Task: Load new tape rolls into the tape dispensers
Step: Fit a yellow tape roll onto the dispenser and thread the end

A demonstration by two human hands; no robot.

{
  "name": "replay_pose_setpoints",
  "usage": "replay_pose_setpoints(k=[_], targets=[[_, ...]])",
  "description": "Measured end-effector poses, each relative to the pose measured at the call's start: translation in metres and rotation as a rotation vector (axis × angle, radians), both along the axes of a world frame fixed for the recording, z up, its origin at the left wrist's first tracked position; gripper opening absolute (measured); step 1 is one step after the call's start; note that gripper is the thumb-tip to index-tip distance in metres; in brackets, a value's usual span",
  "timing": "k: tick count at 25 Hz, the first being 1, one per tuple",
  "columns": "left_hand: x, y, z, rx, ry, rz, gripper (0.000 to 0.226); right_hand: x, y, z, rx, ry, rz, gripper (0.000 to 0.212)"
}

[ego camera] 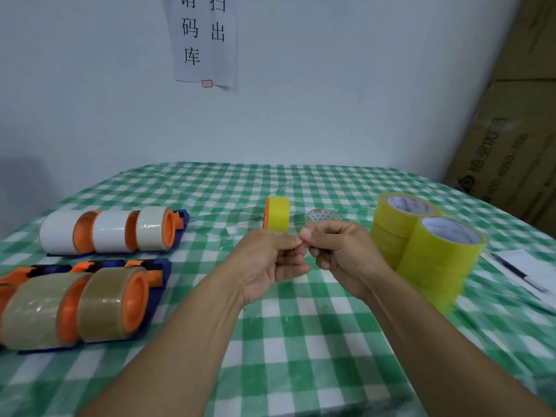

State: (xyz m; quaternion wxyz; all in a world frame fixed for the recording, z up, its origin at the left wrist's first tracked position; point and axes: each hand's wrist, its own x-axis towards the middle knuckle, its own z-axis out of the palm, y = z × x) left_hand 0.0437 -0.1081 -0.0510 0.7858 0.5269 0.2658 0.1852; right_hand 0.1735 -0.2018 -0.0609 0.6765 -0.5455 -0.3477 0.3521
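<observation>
My right hand (337,254) is curled around a small clear tape roll (325,216), of which only the top rim and patterned core show above my fingers. The thumb and forefinger of my left hand (270,263) are pinched together against my right thumb. What lies between the fingertips is too small to see. Just behind my left hand a yellow tape roll on an orange dispenser (277,213) stands on edge on the green checked table (301,341).
At the back left is a row of white rolls on orange and blue dispensers (111,231). A row of brown rolls on dispensers (75,307) lies at the front left. Stacks of yellow tape rolls (433,254) stand at the right, beside a pen on paper (517,272). Cardboard boxes (511,130) lean at the far right.
</observation>
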Motion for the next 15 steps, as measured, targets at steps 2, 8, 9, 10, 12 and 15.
replay_pose_setpoints(k=[2,8,9,10,12,15], targets=[[0.001,-0.008,-0.003,-0.041,0.006,-0.035,0.017,0.001,-0.009,-0.002,-0.047,-0.054,0.004,0.011],[0.01,-0.03,-0.014,-0.013,0.109,-0.013,0.022,0.001,-0.027,-0.015,-0.232,-0.239,-0.106,0.026],[0.011,-0.033,-0.015,0.008,0.128,-0.001,0.02,0.003,-0.032,-0.017,-0.255,-0.25,-0.11,0.028],[0.012,-0.035,-0.016,0.02,0.139,0.012,0.018,0.004,-0.037,-0.017,-0.28,-0.254,-0.104,0.03],[0.014,-0.038,-0.02,0.033,0.155,0.024,0.016,0.008,-0.05,-0.015,-0.342,-0.278,-0.092,0.029],[0.018,-0.045,-0.023,0.047,0.173,0.023,0.015,0.015,-0.069,-0.01,-0.473,-0.426,-0.138,0.016]])
